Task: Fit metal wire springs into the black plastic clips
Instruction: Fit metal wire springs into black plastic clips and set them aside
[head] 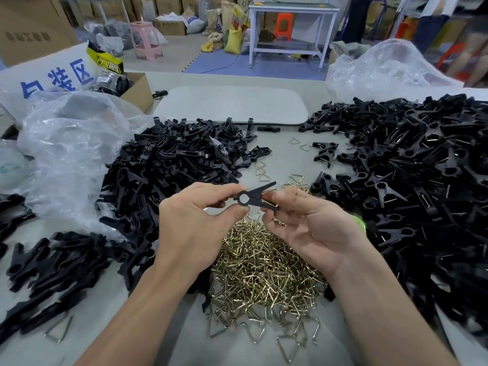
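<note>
A black plastic clip (pixel 255 198) with a round hole is held in the air above the table, between both hands. My left hand (pixel 200 223) pinches its ring end with thumb and forefinger. My right hand (pixel 303 225) pinches the two spread legs from the right. A small wire spring (pixel 279 222) shows under my right fingers. Directly below lies a heap of brass-coloured wire springs (pixel 264 276).
A big pile of loose black clip halves (pixel 179 165) lies to the left, more (pixel 52 270) at the near left. Assembled clips (pixel 412 170) are heaped on the right. Clear plastic bags (pixel 71 154) sit at the left and far right (pixel 383 70); a grey board (pixel 229 104) lies behind.
</note>
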A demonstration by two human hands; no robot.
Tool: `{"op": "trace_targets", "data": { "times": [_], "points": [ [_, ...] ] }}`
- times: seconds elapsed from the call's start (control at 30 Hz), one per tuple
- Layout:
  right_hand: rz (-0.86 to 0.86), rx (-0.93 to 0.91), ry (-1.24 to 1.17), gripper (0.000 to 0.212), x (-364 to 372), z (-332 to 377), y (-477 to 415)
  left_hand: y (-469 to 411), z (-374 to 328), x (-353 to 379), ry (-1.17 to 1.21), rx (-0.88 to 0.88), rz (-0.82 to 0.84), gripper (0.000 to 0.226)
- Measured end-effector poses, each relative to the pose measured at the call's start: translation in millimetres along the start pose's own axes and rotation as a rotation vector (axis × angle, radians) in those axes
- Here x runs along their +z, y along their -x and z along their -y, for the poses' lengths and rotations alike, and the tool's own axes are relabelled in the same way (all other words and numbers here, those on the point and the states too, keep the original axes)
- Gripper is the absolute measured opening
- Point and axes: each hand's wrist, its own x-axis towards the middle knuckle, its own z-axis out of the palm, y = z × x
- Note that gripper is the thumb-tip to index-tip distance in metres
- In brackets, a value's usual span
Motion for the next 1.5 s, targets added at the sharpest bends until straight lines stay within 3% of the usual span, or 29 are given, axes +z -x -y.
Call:
{"op": "trace_targets", "data": {
  "times": [0.2, 0.33, 0.43, 0.57, 0.7, 0.9, 1.0, 1.1, 1.17, 1.23, 1.27, 1.37, 1.5],
  "points": [
    [0.14, 0.045, 0.047, 0.016, -5, 1, 0, -2, 2, -2, 0.091, -0.019, 0.07, 0.041],
    [0.355, 0.127, 0.006, 0.074, -10, 1, 0, -3, 1, -1, 0.166, 0.046, 0.104, 0.042],
    [0.465, 0.121, 0.088, 0.072, -8, -1, 2, 0, -1, 4, 0.136, 0.079, 0.136, 0.043],
    [0.299, 0.052, 0.195, 0.051, -5, -1, -1, 3, -7, 7, -0.03, 0.094, 0.08, 0.05],
    [0.068, -0.002, 0.125, 0.037, -8, -1, -5, -3, -8, -4, -0.064, 0.113, 0.021, 0.047],
    [-0.034, -0.082, 0.088, 0.025, -11, -3, -7, -9, -5, -13, -0.047, 0.047, -0.166, 0.046],
    [-0.054, -0.123, 0.163, 0.03, -8, -4, -6, -16, 1, -19, -0.078, -0.044, -0.28, 0.049],
    [-0.011, -0.197, 0.272, 0.043, -10, 15, -2, -19, 9, -26, -0.295, -0.149, -0.343, 0.042],
    [0.165, -0.309, -0.099, 0.056, -20, 35, 4, -20, 16, -29, -0.503, -0.179, -0.326, 0.042],
    [0.343, -0.412, -0.525, 0.086, -32, 50, 7, -21, 18, -29, -0.659, -0.187, -0.231, 0.057],
    [0.351, -0.436, -0.536, 0.095, -34, 53, 7, -21, 18, -28, -0.739, -0.181, -0.142, 0.07],
    [0.157, -0.383, -0.023, 0.093, -29, 34, 1, -19, 23, -25, -1.0, -0.109, 0.106, 0.094],
    [0.045, -0.345, 0.621, 0.08, -7, 4, -9, -21, 29, -27, -1.083, -0.004, 0.164, 0.059]
  ]
}}
